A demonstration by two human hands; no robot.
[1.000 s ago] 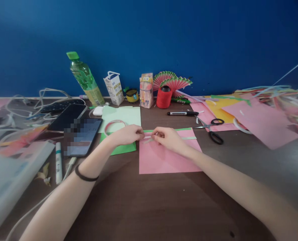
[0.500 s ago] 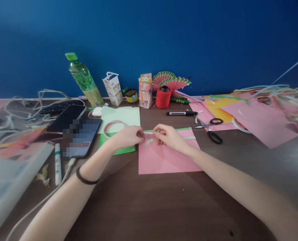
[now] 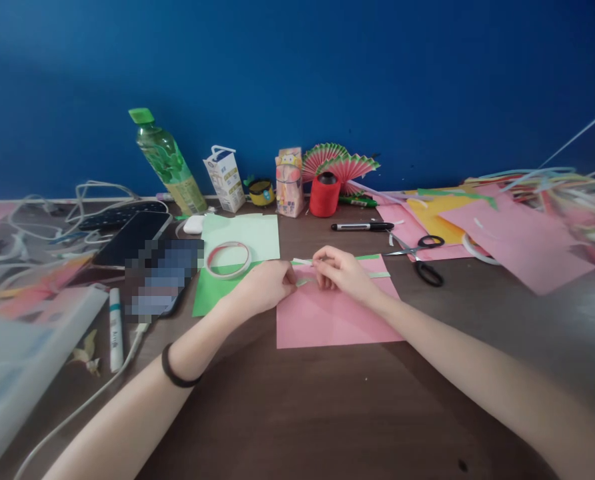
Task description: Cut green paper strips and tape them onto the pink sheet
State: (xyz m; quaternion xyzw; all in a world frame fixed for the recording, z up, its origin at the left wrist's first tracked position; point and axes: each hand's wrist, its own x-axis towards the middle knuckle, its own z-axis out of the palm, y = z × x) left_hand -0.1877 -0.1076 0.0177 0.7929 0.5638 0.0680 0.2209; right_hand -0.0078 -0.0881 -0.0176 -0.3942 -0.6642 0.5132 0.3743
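Pinching one end of a white strip (image 3: 303, 263) between thumb and forefinger, the right hand (image 3: 333, 270) is over the upper part of a pink sheet (image 3: 335, 320); the strip's other end points toward the left hand (image 3: 272, 283). The left hand has its fingers bent together at the sheet's upper left, just beside a short visible stretch of pale band (image 3: 379, 275); whether it grips that band cannot be told, since the fingertips are hidden. The band shows again right of the right hand, reaching the sheet's right edge.

The pink sheet lies flat on the dark counter (image 3: 297, 413), with a sliver of green showing along its top edge. A black hair tie (image 3: 175, 373) circles the left wrist. Near the left hand, a tape roll (image 3: 226, 275) lies across a light green sheet (image 3: 240, 230) and a darker green sheet (image 3: 210, 297). Farther left are two phones, one with a blurred screen, and a white marker (image 3: 116, 333).

To the right, scissors (image 3: 417, 251) lie with blades apart, below a black marker (image 3: 361, 227). Along the blue wall (image 3: 297, 67) stand a green bottle (image 3: 170, 167), a white carton (image 3: 226, 180), a pink carton (image 3: 289, 187) and a red spool (image 3: 324, 197) of thread, with paper fans (image 3: 347, 167) behind.
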